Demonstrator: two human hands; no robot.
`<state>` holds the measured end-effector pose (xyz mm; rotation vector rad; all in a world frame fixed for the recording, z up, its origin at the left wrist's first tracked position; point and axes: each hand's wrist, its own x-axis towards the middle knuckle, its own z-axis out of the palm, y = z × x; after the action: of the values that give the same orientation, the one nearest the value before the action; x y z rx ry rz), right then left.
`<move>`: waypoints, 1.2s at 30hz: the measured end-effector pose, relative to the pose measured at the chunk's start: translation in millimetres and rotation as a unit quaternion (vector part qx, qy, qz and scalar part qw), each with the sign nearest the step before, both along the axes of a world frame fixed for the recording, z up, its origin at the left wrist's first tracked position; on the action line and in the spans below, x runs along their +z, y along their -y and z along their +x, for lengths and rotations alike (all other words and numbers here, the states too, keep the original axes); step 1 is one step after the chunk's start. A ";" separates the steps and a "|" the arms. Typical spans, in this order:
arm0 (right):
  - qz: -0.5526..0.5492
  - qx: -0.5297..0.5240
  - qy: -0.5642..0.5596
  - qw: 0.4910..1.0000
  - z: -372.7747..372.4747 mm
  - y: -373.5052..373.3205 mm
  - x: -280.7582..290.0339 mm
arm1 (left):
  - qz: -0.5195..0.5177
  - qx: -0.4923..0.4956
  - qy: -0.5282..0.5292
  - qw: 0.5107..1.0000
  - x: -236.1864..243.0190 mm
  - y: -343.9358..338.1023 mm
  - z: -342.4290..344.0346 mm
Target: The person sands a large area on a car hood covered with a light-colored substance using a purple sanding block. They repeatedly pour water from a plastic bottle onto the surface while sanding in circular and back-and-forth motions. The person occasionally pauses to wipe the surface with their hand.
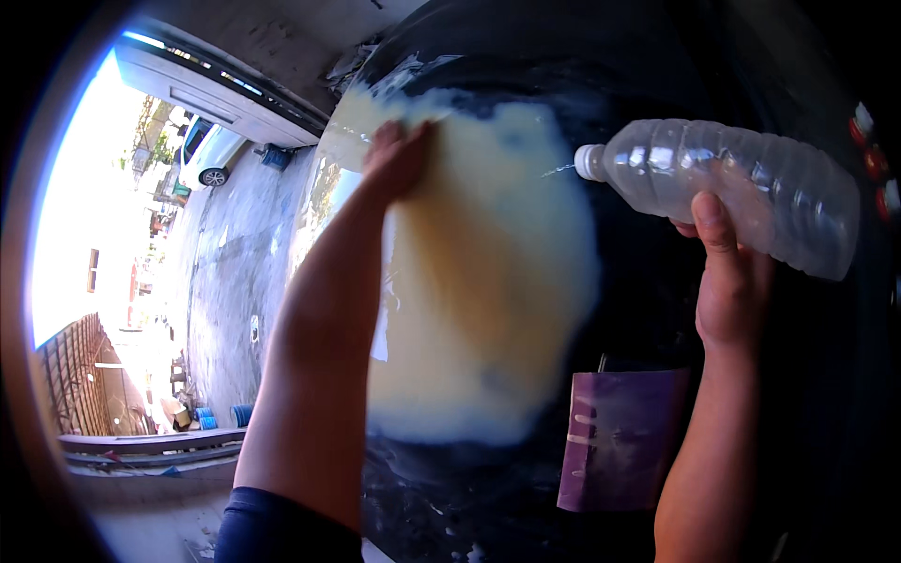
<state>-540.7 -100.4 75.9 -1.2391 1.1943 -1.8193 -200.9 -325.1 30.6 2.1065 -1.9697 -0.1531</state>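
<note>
My left hand lies on the upper left of a cream-coloured patch on a dark, glossy, curved panel. Its fingers look stretched out and a little blurred; anything under the palm is hidden. My right hand grips a clear, ribbed plastic bottle, thumb along the near side. The bottle is held nearly level, its white cap pointing left toward the patch. A thin jet of water leaves the cap. Below the bottle, a purple rectangular sheet rests on the dark surface, left of my right forearm.
A wide opening on the left gives onto a concrete floor in bright light. Outside stand a white car, a brown lattice fence and several blue containers. Small red-and-white objects show at the far right edge.
</note>
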 end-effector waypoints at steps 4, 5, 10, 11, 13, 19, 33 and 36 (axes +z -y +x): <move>-0.016 -0.014 -0.001 1.000 0.8 1.7 -3.8 | 0.045 0.133 -0.063 0.988 -38.6 -31.9 163.9; -0.022 -0.009 0.007 1.000 4.9 2.2 -5.4 | 0.047 0.121 -0.021 0.991 -47.9 -54.3 222.0; 0.009 -0.016 0.028 0.999 4.0 -0.9 -0.6 | 0.076 0.055 0.029 0.995 -69.8 -165.2 265.5; 0.014 -0.016 0.033 0.999 3.3 -0.8 -0.4 | 0.073 0.026 0.051 0.996 -71.1 -185.6 265.0; -0.005 -0.018 0.009 1.000 5.7 0.4 -1.7 | 0.053 0.027 0.095 0.994 -68.2 -223.8 273.7; -0.055 -0.037 -0.001 0.998 12.9 3.7 -6.0 | 0.050 -0.145 0.095 0.984 -4.0 -264.3 59.6; -0.067 -0.176 -0.099 0.977 0.8 3.1 -10.8 | -0.076 -0.306 0.056 0.947 7.8 -19.3 -177.4; -0.079 -0.175 -0.072 0.979 1.7 4.1 -14.9 | -0.032 -0.184 0.020 0.982 5.5 8.2 -97.3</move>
<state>-539.0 -104.5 61.0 -1.3334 1.4457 -2.1442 -298.2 -333.3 36.1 1.7000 -2.3375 -0.1120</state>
